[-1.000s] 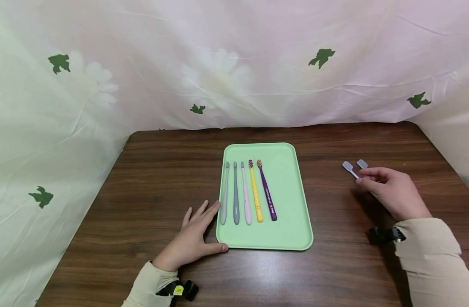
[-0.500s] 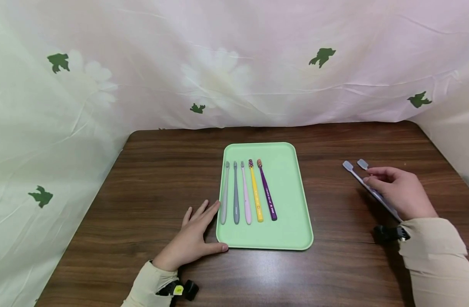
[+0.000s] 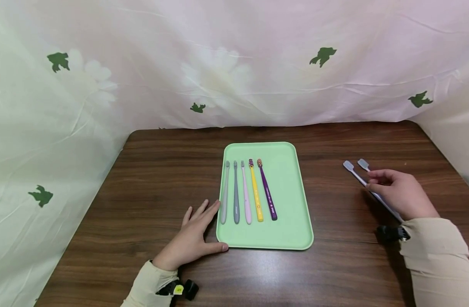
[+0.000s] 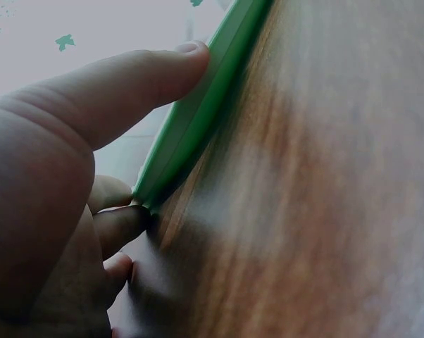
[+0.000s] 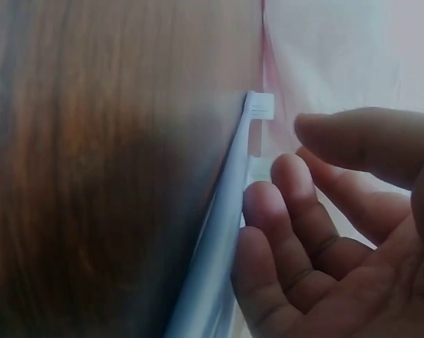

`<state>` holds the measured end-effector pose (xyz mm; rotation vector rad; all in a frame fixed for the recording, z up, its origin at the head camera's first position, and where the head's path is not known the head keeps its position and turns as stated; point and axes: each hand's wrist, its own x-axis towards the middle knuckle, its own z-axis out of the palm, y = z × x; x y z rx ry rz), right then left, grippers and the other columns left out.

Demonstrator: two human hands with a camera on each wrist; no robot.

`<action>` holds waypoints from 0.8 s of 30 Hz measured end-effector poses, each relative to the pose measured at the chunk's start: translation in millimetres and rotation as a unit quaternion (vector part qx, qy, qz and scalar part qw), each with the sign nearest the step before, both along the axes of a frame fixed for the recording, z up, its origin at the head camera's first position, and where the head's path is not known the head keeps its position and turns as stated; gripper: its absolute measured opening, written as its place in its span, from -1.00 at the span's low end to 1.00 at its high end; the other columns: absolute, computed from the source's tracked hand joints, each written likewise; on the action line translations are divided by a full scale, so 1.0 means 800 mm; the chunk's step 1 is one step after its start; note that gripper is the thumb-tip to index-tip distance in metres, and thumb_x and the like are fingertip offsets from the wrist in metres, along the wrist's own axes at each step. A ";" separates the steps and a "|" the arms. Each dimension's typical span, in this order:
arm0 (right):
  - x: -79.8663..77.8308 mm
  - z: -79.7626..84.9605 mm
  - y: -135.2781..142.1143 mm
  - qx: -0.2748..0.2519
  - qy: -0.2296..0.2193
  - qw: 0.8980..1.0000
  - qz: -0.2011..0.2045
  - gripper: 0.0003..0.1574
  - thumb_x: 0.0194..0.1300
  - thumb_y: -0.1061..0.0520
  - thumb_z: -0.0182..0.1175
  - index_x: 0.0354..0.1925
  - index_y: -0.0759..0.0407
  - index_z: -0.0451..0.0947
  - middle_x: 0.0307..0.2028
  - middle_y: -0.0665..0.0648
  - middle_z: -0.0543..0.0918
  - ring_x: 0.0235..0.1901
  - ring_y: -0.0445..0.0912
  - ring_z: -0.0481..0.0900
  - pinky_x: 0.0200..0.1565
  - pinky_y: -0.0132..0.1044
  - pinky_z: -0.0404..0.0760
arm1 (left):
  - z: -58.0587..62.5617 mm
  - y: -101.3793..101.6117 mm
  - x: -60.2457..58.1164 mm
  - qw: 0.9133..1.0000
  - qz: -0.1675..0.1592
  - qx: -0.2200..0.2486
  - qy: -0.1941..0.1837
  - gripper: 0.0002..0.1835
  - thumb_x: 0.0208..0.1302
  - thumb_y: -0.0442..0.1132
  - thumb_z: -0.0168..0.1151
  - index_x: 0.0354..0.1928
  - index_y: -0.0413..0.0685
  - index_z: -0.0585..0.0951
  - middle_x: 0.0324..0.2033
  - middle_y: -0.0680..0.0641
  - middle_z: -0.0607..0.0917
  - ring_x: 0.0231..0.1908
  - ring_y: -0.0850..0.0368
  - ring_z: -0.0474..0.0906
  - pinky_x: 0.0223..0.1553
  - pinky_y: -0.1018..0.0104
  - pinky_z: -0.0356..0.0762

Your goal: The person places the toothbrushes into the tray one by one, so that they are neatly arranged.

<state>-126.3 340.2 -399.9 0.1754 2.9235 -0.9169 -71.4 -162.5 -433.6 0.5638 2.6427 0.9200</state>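
Observation:
My left hand (image 3: 192,247) spreads its fingers at the lower left corner of a light green tray (image 3: 292,192). In the left wrist view, thumb and fingertips touch the tray's rim (image 4: 198,113). To the right, my right hand (image 3: 405,194) hovers low over two pale blue-grey toothbrushes lying on the table. The nearer toothbrush (image 3: 357,176) shows most of its length; of the farther toothbrush (image 3: 363,163) mainly the head shows, the hand hiding the rest. In the right wrist view the thumb stands apart from loosely bent fingers, with the toothbrush (image 5: 215,253) beside them, not between.
On the tray lie a light grey toothbrush (image 3: 225,194), a dark grey toothbrush (image 3: 236,196), a pale pink toothbrush (image 3: 246,196), a yellow toothbrush (image 3: 255,194) and a purple toothbrush (image 3: 267,192). A patterned curtain (image 3: 257,64) hangs behind the brown wooden table (image 3: 161,170).
My right hand has drawn back slightly to the right, away from the nearer toothbrush, uncovering its handle. The left hand and the tray stay where they were.

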 end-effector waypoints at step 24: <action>-0.005 0.002 0.008 0.016 -0.089 0.994 0.054 -0.46 0.32 0.14 0.29 0.11 0.51 0.49 -0.24 0.29 0.66 -0.34 -0.01 0.52 -0.39 -0.26 0.45 | 0.004 0.001 0.001 1.000 -0.001 0.000 0.000 0.18 0.05 0.20 0.52 0.60 -0.02 0.07 0.53 -0.03 0.19 0.56 -0.05 -0.18 0.45 -0.18 -0.50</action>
